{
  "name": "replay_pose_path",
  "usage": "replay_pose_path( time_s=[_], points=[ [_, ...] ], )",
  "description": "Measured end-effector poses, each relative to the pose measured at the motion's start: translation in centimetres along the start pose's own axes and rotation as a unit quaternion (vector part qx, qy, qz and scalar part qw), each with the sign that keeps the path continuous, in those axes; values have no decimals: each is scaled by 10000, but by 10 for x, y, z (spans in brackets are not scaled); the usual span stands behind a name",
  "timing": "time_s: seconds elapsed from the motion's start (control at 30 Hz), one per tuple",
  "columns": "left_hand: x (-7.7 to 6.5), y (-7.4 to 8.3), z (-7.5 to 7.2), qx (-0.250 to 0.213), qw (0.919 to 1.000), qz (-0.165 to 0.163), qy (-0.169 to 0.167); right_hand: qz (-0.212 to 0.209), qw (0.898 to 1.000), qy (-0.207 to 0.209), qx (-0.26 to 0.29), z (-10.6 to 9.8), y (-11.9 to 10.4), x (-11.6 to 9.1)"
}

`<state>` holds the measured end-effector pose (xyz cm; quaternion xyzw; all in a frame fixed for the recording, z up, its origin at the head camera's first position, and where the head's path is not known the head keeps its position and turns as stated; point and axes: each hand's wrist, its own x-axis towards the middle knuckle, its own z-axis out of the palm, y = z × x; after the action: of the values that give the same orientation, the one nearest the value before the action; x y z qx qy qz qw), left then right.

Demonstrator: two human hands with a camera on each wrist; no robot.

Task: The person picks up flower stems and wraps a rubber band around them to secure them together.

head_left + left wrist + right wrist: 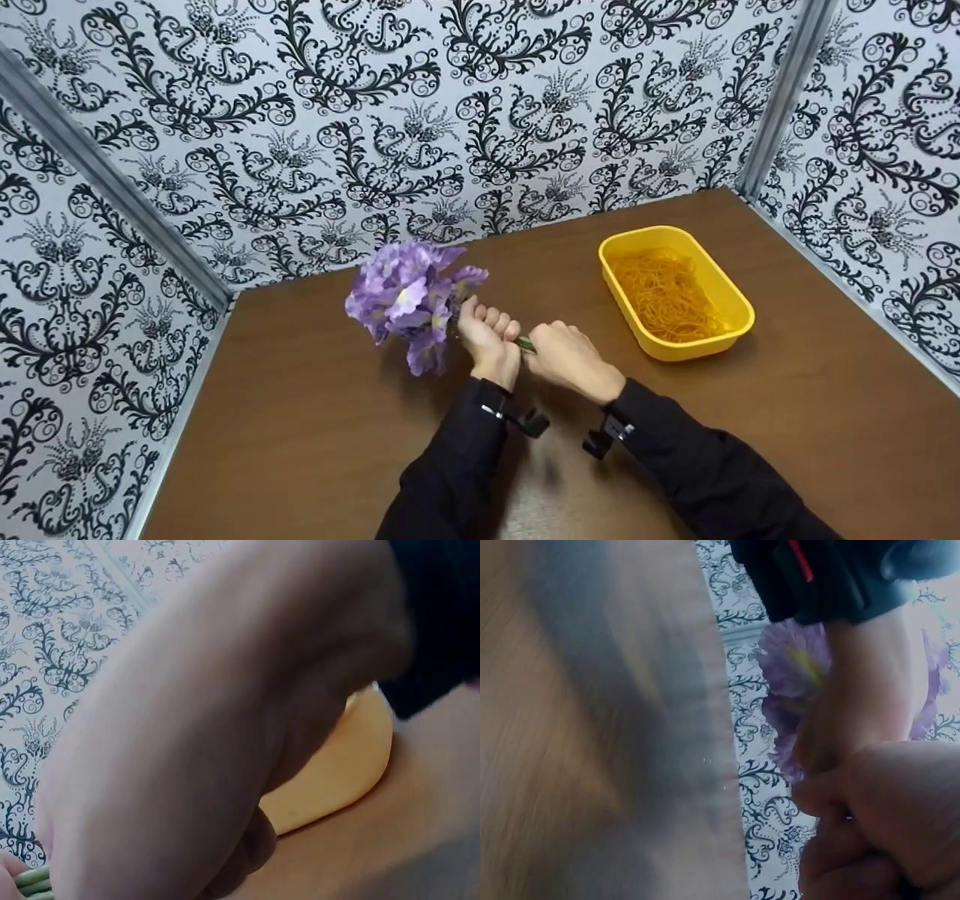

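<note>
A bunch of purple artificial flowers (409, 292) with pale yellow centres is held above the table, its heads pointing left in the head view. My left hand (489, 341) grips the stems just below the blooms. Close beside it, my right hand (566, 356) holds the lower end of the same stems. A short stretch of green stem (525, 344) shows between the two hands; the left wrist view also catches green stems (34, 881) at its lower left corner. The right wrist view shows purple petals (795, 664) behind the left hand (870, 705). Fingers cover most of the stems.
A yellow plastic tub (739, 319) stands on the brown table (300, 450) to the right of the hands. Inside lies a tangle of orange-yellow rubber bands or strands (667, 296). Black-and-white patterned walls (360, 150) close off the back and both sides.
</note>
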<state>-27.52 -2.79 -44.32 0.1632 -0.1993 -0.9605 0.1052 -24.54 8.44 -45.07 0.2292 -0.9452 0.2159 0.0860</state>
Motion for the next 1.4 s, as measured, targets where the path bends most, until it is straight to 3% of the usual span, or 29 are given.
replay_pose_path(
  time_s=[0.2,0.47,0.7,0.83,1.07,1.2,1.4],
  points=[
    [0,8,-11,-157,9995,-227,-153,-203,9992,53,-336,9,1,1],
    [-2,30,-30,-584,9961,-656,-36,-408,9964,-83,-735,18,-3,-7],
    [-12,38,-39,-950,9910,-935,-148,-861,9895,321,-1115,20,-4,-20],
    [-16,40,-39,-1019,9892,-1011,-282,-1060,9851,455,-1275,19,-4,-24],
    [-28,50,-28,-1214,9844,-1148,-546,-1103,9877,172,-1091,2,-13,-29],
    [-32,57,-21,-1186,9837,-1128,-749,-1160,9878,164,-1028,-5,-17,-29],
    [-31,58,-18,-1100,9853,-1032,-800,-1261,9862,220,-1047,-6,-19,-29]
  ],
)
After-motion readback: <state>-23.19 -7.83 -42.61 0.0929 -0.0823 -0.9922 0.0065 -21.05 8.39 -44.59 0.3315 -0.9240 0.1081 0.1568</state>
